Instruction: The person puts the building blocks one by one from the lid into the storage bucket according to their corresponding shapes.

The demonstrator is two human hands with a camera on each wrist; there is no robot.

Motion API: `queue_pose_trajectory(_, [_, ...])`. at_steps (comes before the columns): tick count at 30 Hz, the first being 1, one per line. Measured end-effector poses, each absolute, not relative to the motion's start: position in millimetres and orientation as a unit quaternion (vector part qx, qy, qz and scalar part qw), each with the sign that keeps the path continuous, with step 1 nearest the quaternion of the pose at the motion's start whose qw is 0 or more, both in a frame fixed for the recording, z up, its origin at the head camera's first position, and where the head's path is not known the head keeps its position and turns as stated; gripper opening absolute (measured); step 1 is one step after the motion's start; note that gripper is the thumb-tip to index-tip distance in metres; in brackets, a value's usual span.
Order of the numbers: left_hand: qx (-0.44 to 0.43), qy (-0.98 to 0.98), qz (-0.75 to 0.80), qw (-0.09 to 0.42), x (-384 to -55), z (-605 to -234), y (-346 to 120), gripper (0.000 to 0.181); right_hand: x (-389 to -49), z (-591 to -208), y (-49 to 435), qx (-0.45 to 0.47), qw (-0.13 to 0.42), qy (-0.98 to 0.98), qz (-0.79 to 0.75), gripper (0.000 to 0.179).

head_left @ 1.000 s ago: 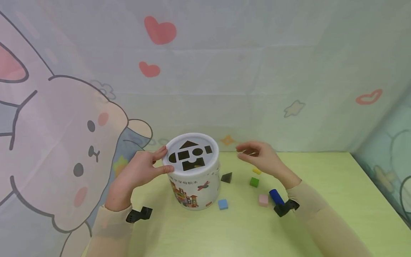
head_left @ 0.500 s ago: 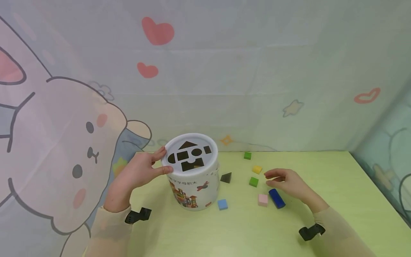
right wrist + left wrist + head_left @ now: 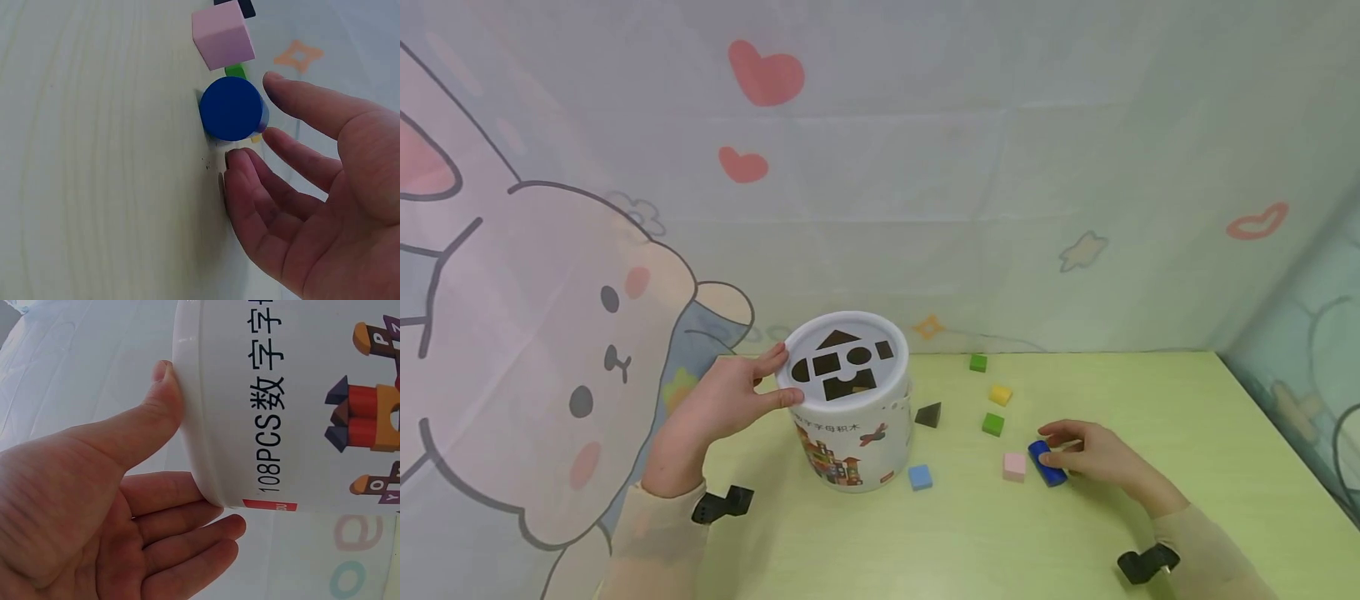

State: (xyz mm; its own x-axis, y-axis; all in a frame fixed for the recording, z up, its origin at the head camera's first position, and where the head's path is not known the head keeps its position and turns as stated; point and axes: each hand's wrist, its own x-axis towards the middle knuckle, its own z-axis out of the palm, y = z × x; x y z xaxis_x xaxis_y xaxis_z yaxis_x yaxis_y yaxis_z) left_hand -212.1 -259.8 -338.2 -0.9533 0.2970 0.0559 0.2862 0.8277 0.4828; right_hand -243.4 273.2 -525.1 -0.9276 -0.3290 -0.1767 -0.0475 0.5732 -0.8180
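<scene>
One white tub (image 3: 856,450), gripped at its nine o'clock by my left hand (image 3: 737,396), seemingly for steadiness; one blue cylinder (image 3: 231,109), lying on the bench (image 3: 970,542) toward the tub's three o'clock, my right hand (image 3: 1105,454) loosely poised about it, ungrasping, apparently suiting its round sides.

Blue cyl. (image 3: 231,109) on side, R of upright wht lidded bucket (image 3: 859,457).

Right grip (image 3: 1097,457) masks part of blue cylinder (image 3: 231,109) in head view! Right wrist: green block (image 3: 235,71) partly hidden behind blue cylinder, dark block (image 3: 247,7) clipped by top edge. Left wrist: lettering (image 3: 267,412) on bucket (image 3: 219,400) sliced off.
</scene>
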Motion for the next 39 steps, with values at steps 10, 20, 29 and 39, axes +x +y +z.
queue_pose_trajectory(10, [0.151,0.955,0.254,0.011,-212.6,-340.0,-261.0,0.082,-243.2,-530.1,271.7,-0.099,0.161,0.878,-0.441,0.055])
queue_pose_trajectory(20, [0.154,0.955,0.254,0.006,-212.0,-339.4,-260.0,0.081,-241.2,-523.1,268.5,-0.090,0.171,0.879,-0.437,0.053])
queue_pose_trajectory(29, [0.159,0.955,0.252,0.002,-211.9,-340.2,-260.3,0.081,-241.6,-520.7,267.7,-0.082,0.181,0.873,-0.446,0.051])
queue_pose_trajectory(39, [0.164,0.954,0.251,-0.004,-211.1,-340.1,-260.5,0.081,-241.1,-521.6,269.0,-0.073,0.185,0.864,-0.463,0.051])
